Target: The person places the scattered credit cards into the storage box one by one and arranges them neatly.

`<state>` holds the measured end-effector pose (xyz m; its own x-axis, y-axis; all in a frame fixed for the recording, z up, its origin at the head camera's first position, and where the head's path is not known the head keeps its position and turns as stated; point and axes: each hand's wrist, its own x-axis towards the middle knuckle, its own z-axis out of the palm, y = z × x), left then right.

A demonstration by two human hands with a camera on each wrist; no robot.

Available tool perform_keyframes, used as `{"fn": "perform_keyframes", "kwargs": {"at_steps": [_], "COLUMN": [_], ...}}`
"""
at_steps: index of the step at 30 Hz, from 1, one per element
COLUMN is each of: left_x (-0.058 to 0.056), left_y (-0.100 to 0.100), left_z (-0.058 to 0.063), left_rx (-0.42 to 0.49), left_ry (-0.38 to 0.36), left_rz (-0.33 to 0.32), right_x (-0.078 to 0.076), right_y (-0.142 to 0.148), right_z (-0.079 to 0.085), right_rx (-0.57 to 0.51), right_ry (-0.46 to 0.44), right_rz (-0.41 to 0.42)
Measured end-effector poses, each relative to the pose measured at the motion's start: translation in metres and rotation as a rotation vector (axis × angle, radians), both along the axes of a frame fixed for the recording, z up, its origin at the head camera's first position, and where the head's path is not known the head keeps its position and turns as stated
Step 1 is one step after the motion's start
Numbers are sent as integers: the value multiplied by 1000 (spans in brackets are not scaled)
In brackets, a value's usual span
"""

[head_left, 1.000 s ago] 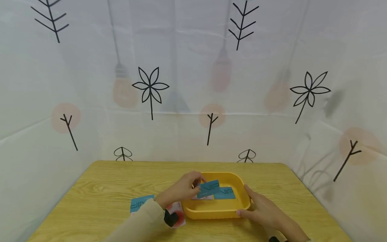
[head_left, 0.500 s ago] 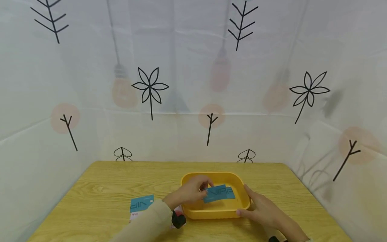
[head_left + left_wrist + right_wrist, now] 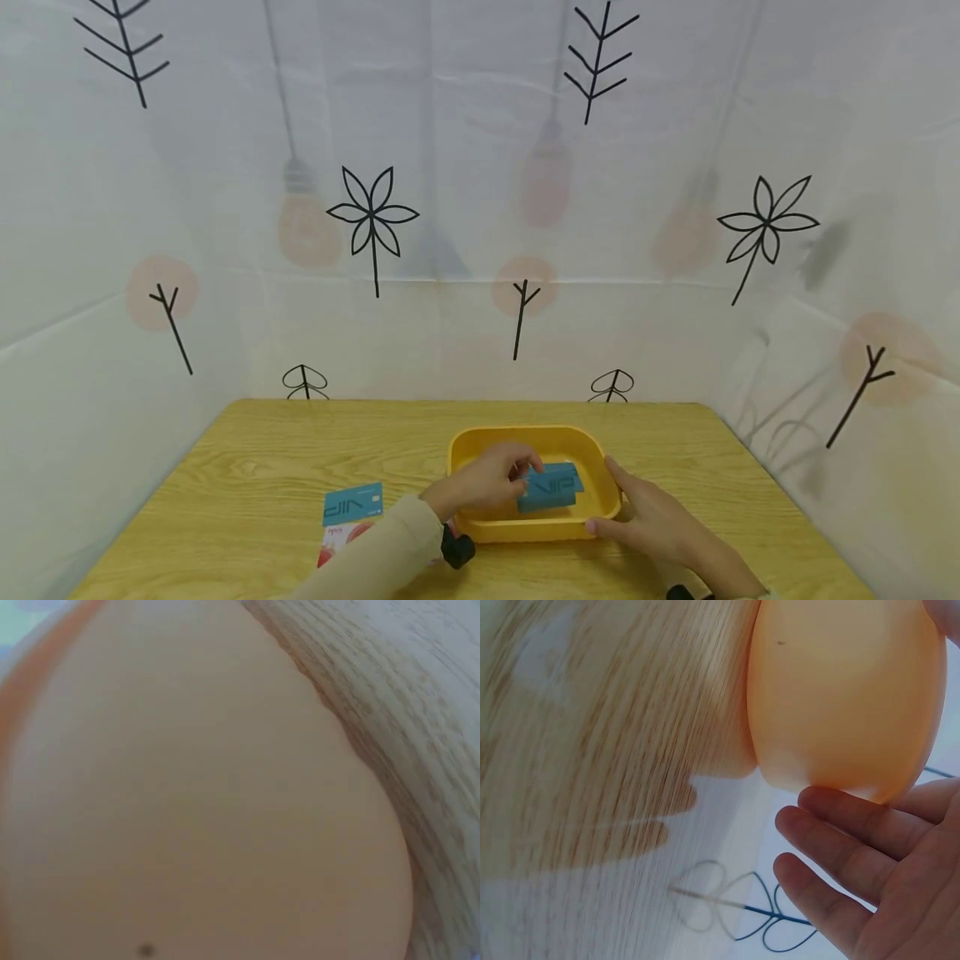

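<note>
My left hand (image 3: pixel 491 477) reaches into a yellow plastic basin (image 3: pixel 525 531) and pinches a blue card marked VIP (image 3: pixel 547 493) between thumb and fingers. Another blue card (image 3: pixel 577 477) lies in the basin, mostly covered by the held one. At the basin's right end my right hand (image 3: pixel 652 518) holds on, thumb at the front wall and index finger farther back. The right wrist view shows its fingers (image 3: pixel 840 859) spread along the outer wall of the basin (image 3: pixel 847 690). Bare skin fills most of the left wrist view, hiding that hand's fingers.
Left of the basin, on the wooden table (image 3: pixel 247 475), lie a blue VIP card (image 3: pixel 352 503) and a pink-and-red card (image 3: pixel 342 537). My left sleeve (image 3: pixel 382 550) partly covers the latter. A white sheet with drawn plants (image 3: pixel 450 333) hangs behind the table.
My left hand has moved right inside the basin, carrying its blue card over the other blue card. Its sleeve now uncovers more of the pink-and-red card. My right hand has stayed in place.
</note>
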<state>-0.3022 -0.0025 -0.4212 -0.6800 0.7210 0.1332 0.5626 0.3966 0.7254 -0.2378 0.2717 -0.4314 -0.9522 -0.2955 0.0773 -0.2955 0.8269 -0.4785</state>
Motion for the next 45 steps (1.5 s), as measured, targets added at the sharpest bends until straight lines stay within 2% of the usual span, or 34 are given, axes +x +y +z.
{"fn": "perform_keyframes", "kwargs": {"at_steps": [7,17,21,31,38,45], "left_x": [0,-2,-4,-8,-6,-5], "left_y": [7,14,17,29,37,39], "left_z": [-4,-11,-11,-14,-13,-15], "left_rx": [-23,-70,-114,-214,-275,-331], "left_ry": [-75,-31,4,155,180,221], "left_rz": [24,16,14,26,34,80], "right_x": [0,0,1,1,1,1], "right_y": [-1,-1,-2,-2,0,0], "right_z": [1,3,3,4,2,2], "right_rx": [-4,-12,-12,-11,-9,-10], "right_ry": [-22,-41,-36,-43,-29,-32], "right_rz": [-2,5,0,-3,4,5]}}
